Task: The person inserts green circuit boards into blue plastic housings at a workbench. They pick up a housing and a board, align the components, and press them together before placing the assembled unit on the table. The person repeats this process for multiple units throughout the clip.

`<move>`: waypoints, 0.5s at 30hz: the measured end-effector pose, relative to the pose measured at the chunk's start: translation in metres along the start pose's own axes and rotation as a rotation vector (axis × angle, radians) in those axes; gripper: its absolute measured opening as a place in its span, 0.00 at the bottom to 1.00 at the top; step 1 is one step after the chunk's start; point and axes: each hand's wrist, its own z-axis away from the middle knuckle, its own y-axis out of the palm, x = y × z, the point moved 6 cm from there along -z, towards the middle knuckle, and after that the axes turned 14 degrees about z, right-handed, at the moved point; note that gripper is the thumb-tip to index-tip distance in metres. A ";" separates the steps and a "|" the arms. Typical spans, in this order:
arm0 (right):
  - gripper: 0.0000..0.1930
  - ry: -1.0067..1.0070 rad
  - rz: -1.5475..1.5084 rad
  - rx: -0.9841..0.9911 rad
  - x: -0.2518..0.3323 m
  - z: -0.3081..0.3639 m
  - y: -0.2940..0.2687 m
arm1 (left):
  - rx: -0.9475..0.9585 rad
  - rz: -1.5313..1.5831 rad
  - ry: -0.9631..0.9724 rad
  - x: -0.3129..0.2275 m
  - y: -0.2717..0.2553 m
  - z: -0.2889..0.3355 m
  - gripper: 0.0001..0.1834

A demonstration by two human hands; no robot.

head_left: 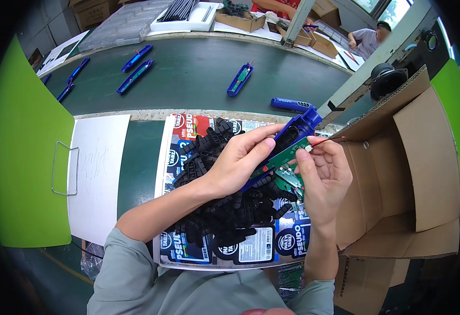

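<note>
My left hand [243,157] is closed round a blue plastic housing [304,122], an open half-shell with black inside, held tilted over the work board. Between the fingers of my right hand [322,178] is the end of a narrow green circuit board [285,158] with a red wire. The board lies slanted along the housing's near edge; I cannot tell whether it touches the inside. Beneath my hands lies a heap of black plastic parts [203,210]. Several loose green circuit boards [291,181] lie by my right hand, partly hidden behind it.
An open cardboard box [377,189] stands at my right. Beyond the printed board [240,262] runs a green conveyor belt [188,84] carrying several blue housings [135,77]. A green panel with white paper [96,178] is at left. Another person [367,42] sits at the far right.
</note>
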 end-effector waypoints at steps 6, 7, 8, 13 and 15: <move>0.13 0.031 -0.022 0.040 0.002 -0.003 0.000 | -0.011 0.016 -0.016 0.006 -0.002 0.000 0.24; 0.13 0.027 -0.019 0.040 0.002 -0.003 0.000 | -0.005 0.023 -0.005 0.005 -0.001 0.000 0.24; 0.13 0.024 -0.015 0.041 0.003 -0.003 0.001 | 0.001 0.031 0.005 0.003 0.000 0.000 0.24; 0.12 0.014 0.037 0.044 0.005 -0.005 0.003 | -0.018 0.077 -0.022 0.008 -0.002 0.000 0.24; 0.11 -0.004 0.084 0.038 0.005 -0.006 0.002 | -0.022 0.098 -0.053 0.010 -0.003 0.001 0.24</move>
